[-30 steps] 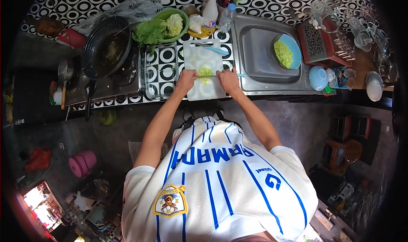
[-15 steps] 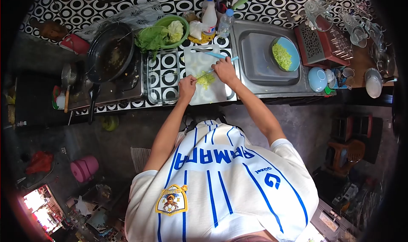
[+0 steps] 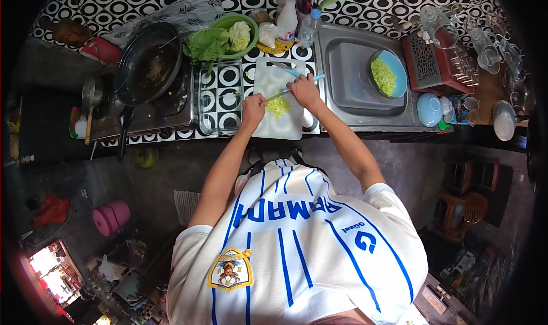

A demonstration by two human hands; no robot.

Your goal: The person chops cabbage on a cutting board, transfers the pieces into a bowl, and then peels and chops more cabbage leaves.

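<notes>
My right hand (image 3: pixel 305 91) is closed around the light blue handle of a knife (image 3: pixel 314 78). The blade runs left, low over a white cutting board (image 3: pixel 285 129), towards my left hand (image 3: pixel 253 109). The fingers of my left hand are pinched together at the blade's far end; what lies between them is too small to make out. Under the blade is a small heap of shredded pale green vegetable (image 3: pixel 278 107). Another knife (image 3: pixel 279 65) rests on the board's far part, its blue handle partly behind my right hand.
Left of the board sits a clear glass dish (image 3: pixel 201 105), then a dark wok (image 3: pixel 145 62) on the stove. Behind stand a green bowl (image 3: pixel 251 48) of greens and bottles (image 3: pixel 287 17). A blue bowl (image 3: pixel 401 76) of shredded vegetable is at the sink (image 3: pixel 365 118).
The whole view has shifted slightly. Both hands stay over the board, with the knife blade still between them, and the left fingers remain at its far end.
</notes>
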